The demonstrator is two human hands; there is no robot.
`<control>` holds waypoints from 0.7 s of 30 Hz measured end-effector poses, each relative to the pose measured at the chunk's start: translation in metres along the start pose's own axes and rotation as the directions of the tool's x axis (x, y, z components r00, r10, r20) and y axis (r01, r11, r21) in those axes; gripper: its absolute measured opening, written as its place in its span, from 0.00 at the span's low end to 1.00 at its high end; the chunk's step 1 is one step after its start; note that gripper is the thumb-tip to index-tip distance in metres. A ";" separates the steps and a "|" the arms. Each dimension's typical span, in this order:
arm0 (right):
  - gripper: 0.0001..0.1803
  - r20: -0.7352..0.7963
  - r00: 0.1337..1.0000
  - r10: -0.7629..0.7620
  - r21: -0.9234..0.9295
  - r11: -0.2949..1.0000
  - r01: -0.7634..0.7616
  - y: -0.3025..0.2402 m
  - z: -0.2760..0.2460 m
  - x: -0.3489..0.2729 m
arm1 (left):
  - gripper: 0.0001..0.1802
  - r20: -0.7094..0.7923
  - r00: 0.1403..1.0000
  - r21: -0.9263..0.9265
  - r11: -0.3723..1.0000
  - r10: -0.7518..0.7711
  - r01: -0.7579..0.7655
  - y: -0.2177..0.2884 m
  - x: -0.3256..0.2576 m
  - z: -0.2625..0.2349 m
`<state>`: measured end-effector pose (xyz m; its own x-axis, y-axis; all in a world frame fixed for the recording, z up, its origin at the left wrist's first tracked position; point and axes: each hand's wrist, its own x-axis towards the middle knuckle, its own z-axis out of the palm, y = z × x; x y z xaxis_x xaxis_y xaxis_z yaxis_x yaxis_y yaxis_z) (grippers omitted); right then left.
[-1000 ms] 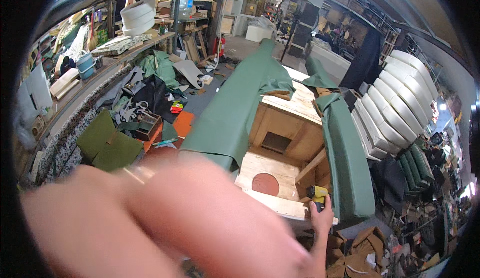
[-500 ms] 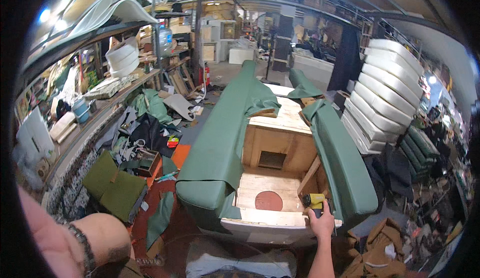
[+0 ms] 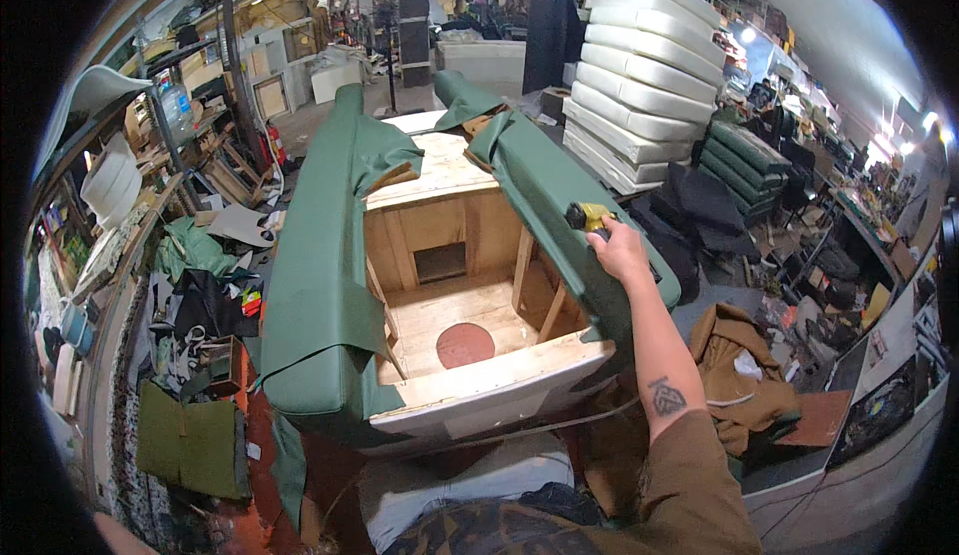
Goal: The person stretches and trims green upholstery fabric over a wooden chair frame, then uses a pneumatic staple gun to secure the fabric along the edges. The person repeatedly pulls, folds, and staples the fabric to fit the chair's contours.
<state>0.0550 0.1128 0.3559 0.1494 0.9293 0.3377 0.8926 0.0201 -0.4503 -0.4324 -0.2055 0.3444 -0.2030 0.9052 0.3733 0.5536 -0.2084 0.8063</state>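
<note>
My right hand (image 3: 621, 251) is closed around the handle of a yellow and black pistol-shaped tool (image 3: 596, 216), which looks like a staple gun. It is held over the right arm (image 3: 559, 190) of a sofa frame covered in green leather-like material. Of my left side only a sliver of skin shows at the lower left edge; its fingers are out of sight. The wooden box frame (image 3: 494, 375) lies open between the two padded sides, with a round reddish patch (image 3: 466, 345) on its floor. Loose green flaps (image 3: 390, 155) hang at the frame's far end.
White cushions (image 3: 644, 75) are piled high behind at the right, near stacked green pads (image 3: 744, 170). A brown garment (image 3: 744, 365) lies on the right. Olive fabric (image 3: 190, 440) and scraps lie to the left. A hose or cord (image 3: 559, 423) runs past the frame's near end.
My right hand has lifted the tool from inside the frame's near right corner to above the right arm. My left hand has dropped almost out of sight. The view has turned right.
</note>
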 end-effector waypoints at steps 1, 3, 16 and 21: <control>0.27 0.007 1.000 -0.004 -0.117 0.993 0.004 0.006 0.005 0.013 | 0.21 0.032 0.999 -0.014 1.000 -0.027 0.027 -0.008 -0.002 0.013; 0.23 0.048 0.992 0.119 -0.252 0.962 -0.103 0.020 0.018 0.027 | 0.21 0.072 0.995 -0.028 0.997 -0.069 0.072 -0.021 -0.006 0.033; 0.25 -0.389 0.630 -0.672 -0.044 0.697 0.716 -0.105 -0.242 -0.013 | 0.21 0.068 0.986 -0.032 0.987 -0.155 0.157 -0.048 0.006 0.054; 0.25 -0.503 0.489 -0.713 -0.264 0.665 0.698 -0.105 -0.325 -0.097 | 0.21 0.078 0.984 -0.029 0.986 -0.163 0.165 -0.052 0.015 0.059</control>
<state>0.0848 -0.0992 0.6396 -0.3491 0.2541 0.9020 0.8104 0.5651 0.1544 -0.4163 -0.1597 0.2811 -0.2268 0.9531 0.2004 0.4889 -0.0665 0.8698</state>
